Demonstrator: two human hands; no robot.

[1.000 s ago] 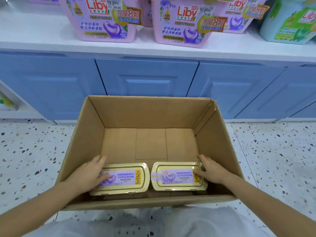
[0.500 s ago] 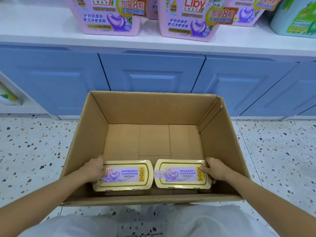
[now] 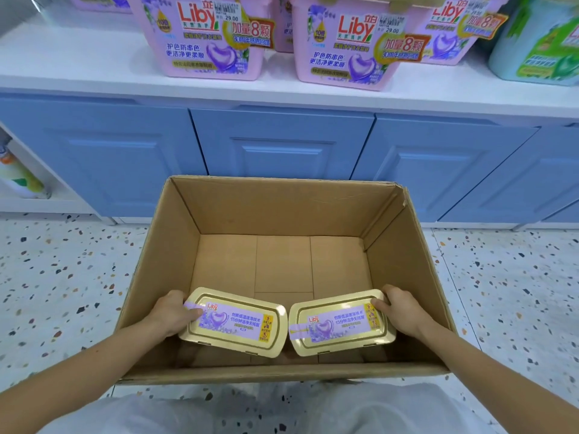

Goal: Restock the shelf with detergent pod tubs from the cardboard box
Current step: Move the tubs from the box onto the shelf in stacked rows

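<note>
An open cardboard box [image 3: 163, 264] stands on the floor before me. Two detergent pod tubs with yellow lids and purple labels sit at its near end. My left hand [image 3: 170, 311] grips the outer end of the left tub [image 3: 238, 322]. My right hand [image 3: 399, 310] grips the outer end of the right tub [image 3: 340, 324]. Both tubs are tilted, outer ends raised, inner ends close together. Their pink bodies are hidden below the lids. On the white shelf [image 3: 78, 70] above stand several pink tubs, such as one on the left [image 3: 203, 39] and one in the middle [image 3: 351, 45].
Blue cabinet doors [image 3: 282, 145] run under the shelf, right behind the box. A green-labelled container [image 3: 539, 42] stands at the shelf's right end. Speckled terrazzo floor [image 3: 62, 277] lies on both sides of the box. A side shelf with a bottle [image 3: 18, 177] is at far left.
Both hands have closed on the tubs' outer ends and lifted them, so the tubs now tilt towards each other. The view has also tipped up a little.
</note>
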